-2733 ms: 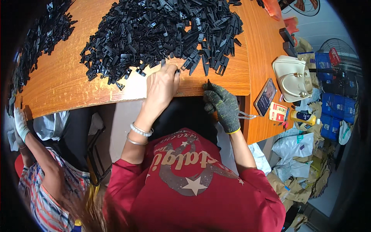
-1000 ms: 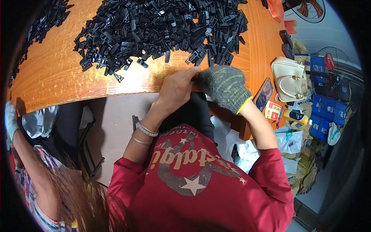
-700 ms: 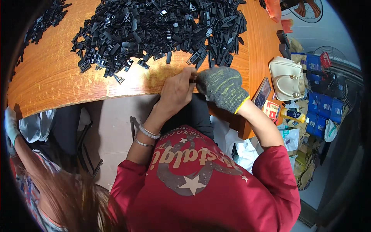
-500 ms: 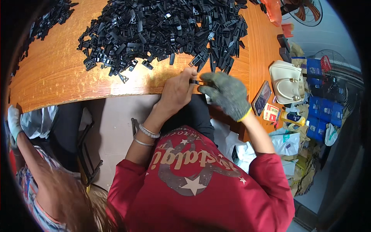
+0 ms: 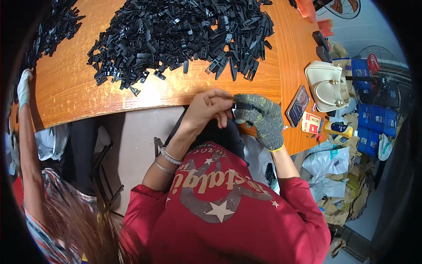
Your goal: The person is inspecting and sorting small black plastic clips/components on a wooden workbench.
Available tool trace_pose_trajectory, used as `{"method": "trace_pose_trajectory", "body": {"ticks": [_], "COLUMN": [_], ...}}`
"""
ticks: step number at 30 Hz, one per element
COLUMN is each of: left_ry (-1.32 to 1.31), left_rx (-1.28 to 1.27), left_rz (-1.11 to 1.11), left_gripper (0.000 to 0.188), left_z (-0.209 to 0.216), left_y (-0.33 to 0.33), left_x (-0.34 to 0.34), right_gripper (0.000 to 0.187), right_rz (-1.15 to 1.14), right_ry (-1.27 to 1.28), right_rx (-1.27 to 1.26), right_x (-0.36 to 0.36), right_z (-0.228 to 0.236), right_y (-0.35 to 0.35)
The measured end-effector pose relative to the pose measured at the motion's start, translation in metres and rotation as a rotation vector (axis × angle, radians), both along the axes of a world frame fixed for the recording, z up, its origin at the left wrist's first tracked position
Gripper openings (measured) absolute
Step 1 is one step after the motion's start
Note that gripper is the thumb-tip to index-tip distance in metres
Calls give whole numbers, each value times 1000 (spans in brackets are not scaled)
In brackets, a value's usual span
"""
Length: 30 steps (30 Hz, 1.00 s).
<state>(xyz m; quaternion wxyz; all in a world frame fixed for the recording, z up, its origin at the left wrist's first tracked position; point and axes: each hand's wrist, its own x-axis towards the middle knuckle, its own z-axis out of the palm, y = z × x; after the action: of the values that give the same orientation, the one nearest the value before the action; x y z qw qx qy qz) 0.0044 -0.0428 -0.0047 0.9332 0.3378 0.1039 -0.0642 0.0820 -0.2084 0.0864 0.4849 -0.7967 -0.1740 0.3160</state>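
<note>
The gloved right grip (image 5: 265, 122) holds one black piece (image 5: 243, 106).

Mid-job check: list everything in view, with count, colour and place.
Parts: uncountable, black, piled centre and far left
Held part: 1, black, in gloved fingers
Table: 1, brown, centre
Phone: 1, dark, right tabletop
Card: 1, red/cream, below phone
Bottle: 1, yellow, right of card
Handbag: 1, cream, right of phone
Boxes: 2, black, above handbag
Plastic: 2 pieces, red, upper right
Fans: 2, wire-caged, upper right
Packs: several, blue, far right
Bags: several, white, lower right
Co-worker: 1, patterned top, left
Left hand: 1, bare, beside the right
Right hand: 1, grey-yellow glove, table's near edge
</note>
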Motion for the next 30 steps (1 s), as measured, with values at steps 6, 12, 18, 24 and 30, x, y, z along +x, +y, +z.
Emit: {"method": "trace_pose_trajectory", "body": {"ticks": [6,12,18,24,30], "left_ry": [-42,-156,-232,-272,-189], "left_rx": [336,1275,1734,1883,1620], "left_rz": [-86,603,667,576,625], "left_gripper": [24,15,10,13,6], "left_z": [11,-7,-5,-11,-16], "left_y": [-18,-6,13,18,25], "left_x": [2,19,43,48,21], "right_gripper": [31,29,27,24,23], "right_rz": [45,531,691,637,723], "right_ry": [-91,-483,-477,-604,-829], "right_rx": [-150,-1381,-1359,-696,-476], "right_x": [-14,-25,-33,-6,3], "right_z": [21,38,43,17,-3], "right_y": [-23,-154,-172,-79,-12]}}
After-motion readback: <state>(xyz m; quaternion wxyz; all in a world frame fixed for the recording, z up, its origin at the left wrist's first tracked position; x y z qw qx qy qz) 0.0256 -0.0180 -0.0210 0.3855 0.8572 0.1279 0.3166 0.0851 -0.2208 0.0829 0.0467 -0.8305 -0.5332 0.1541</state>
